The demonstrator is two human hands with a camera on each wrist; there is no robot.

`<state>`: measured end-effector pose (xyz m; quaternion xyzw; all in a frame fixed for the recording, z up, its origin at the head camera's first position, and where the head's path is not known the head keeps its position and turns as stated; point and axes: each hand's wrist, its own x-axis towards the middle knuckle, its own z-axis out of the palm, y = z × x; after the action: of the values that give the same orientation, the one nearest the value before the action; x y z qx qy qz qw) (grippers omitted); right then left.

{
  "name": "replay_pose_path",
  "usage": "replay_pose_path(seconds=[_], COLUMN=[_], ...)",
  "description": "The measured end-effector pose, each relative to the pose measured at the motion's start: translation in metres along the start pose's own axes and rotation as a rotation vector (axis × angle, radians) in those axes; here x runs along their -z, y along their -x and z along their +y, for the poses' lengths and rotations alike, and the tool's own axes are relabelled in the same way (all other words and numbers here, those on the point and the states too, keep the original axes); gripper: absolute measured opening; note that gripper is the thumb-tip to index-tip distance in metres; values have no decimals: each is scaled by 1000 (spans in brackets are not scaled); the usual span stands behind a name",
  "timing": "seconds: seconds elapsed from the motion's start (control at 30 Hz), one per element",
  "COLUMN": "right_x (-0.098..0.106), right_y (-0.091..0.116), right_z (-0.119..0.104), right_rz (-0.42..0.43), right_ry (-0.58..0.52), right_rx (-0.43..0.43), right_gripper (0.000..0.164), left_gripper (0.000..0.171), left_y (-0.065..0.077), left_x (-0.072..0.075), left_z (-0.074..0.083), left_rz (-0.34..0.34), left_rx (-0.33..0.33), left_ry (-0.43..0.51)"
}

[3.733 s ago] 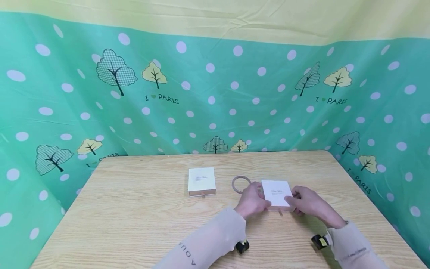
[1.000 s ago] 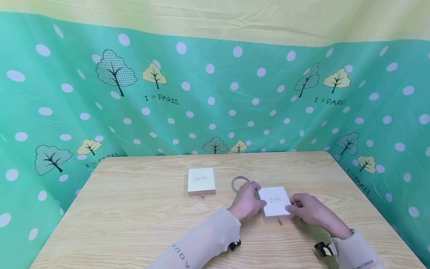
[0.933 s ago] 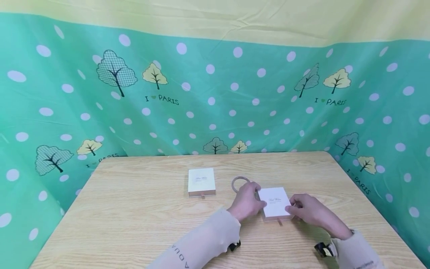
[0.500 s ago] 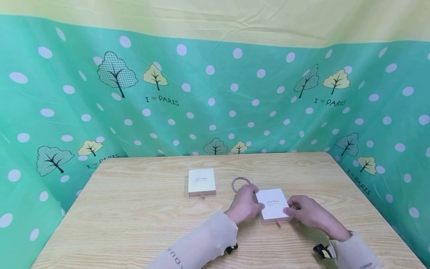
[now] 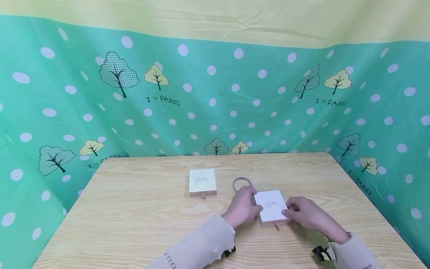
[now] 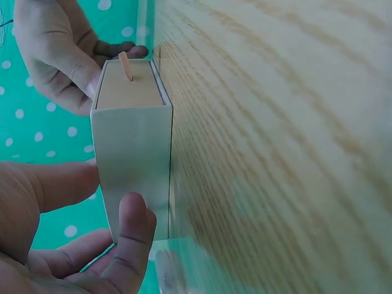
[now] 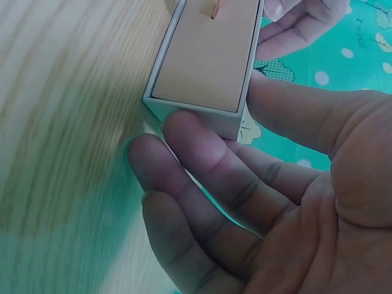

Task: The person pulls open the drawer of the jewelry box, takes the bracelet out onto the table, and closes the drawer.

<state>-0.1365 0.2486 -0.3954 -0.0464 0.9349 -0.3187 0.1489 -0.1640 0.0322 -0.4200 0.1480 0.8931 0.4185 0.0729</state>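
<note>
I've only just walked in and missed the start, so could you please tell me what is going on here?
A person grips a white box by opposite sides, with the left hand and right hand, down at the wooden table. Its drawer looks closed, the pull tab facing the person. A ring lies just beyond the left hand, partly hidden by it. A similar second box sits farther left, untouched.
</note>
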Motion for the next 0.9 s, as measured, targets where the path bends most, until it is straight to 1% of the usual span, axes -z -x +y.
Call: replay_pose_path(seconds=[0.23, 0.43, 0.5, 0.63, 0.73, 0.9], right_x=[-1, -2, -3, -4, -5, -6], right_y=[1, 0, 0, 1, 1, 1], right_z=[-1, -4, -5, -6, -7, -8], right_rz=[-19, -37, -39, -33, -29, -29], right_ry=[-7, -16, -17, -1, 5, 1], right_rx=[35, 15, 22, 36, 28, 30], right_gripper=[16, 15, 16, 16, 14, 16], left_gripper=[51, 52, 52, 53, 53, 54], left_y=[1, 3, 3, 5, 7, 8], left_x=[0, 2, 3, 4, 6, 7], left_z=[-4, -6, -7, -8, -9, -10], left_rz=[2, -4, -2, -14, -19, -17], left_rx=[4, 18, 20, 27, 27, 35], left_ry=[21, 33, 33, 73, 95, 91])
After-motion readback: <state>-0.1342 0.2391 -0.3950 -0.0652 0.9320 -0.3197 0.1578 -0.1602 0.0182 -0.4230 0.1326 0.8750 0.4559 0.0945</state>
